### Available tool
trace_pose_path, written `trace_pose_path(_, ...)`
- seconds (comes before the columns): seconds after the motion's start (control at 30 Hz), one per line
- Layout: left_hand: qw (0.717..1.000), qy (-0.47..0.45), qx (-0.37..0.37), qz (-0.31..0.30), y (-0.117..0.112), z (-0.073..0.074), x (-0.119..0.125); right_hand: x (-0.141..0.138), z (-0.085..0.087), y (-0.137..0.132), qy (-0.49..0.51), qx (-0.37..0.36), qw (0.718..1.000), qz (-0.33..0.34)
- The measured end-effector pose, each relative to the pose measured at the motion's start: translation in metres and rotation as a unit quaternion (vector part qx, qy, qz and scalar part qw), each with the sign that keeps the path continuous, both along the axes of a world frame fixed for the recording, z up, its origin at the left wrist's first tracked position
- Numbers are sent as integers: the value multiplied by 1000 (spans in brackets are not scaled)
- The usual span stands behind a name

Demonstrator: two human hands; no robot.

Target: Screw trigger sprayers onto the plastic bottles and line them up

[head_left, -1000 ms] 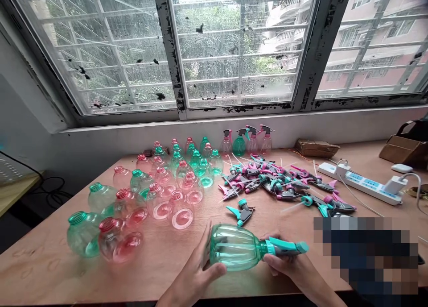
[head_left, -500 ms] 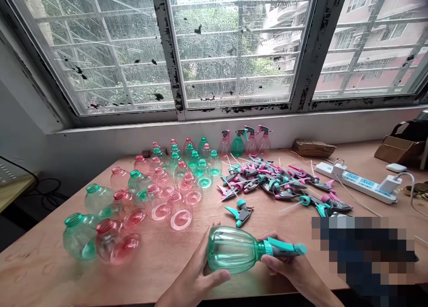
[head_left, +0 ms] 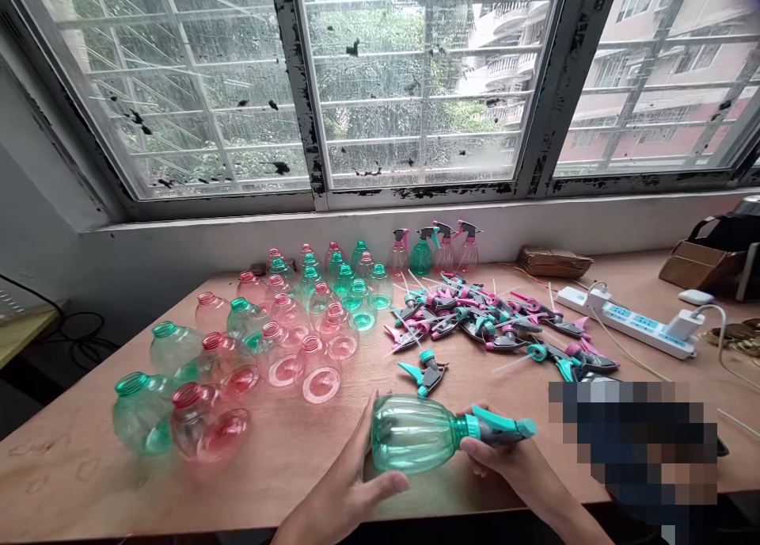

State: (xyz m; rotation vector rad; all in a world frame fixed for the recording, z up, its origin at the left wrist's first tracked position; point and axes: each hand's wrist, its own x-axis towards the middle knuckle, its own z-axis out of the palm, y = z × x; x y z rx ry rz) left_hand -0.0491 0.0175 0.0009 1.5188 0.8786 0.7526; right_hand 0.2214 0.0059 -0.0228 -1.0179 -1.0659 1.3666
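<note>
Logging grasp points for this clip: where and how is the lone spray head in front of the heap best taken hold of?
Probably by its grey body, from above and the right: the spray head lies apart from the heap, its teal trigger juts left, and the held green bottle sits close in front.

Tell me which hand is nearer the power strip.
Right hand: its grip, on the sprayer, is left and in front of the power strip. The left hand is farther left, at the green bottle.
</note>
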Motion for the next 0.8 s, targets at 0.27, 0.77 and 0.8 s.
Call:
trace_pose_path(0.27, 998, 13, 66, -17, 1, 0, 0, 1, 5, 3, -14, 25, 1000, 4)
trace_pose_path(0.77, 997, -66, 37, -28, 1, -13, 1, 2, -4, 2, -4, 8, 1000, -14)
trace_pose_path(0.8, 996, -83, 30, -20, 3, -20, 1, 1, -4, 1, -6, 3, 1000, -21)
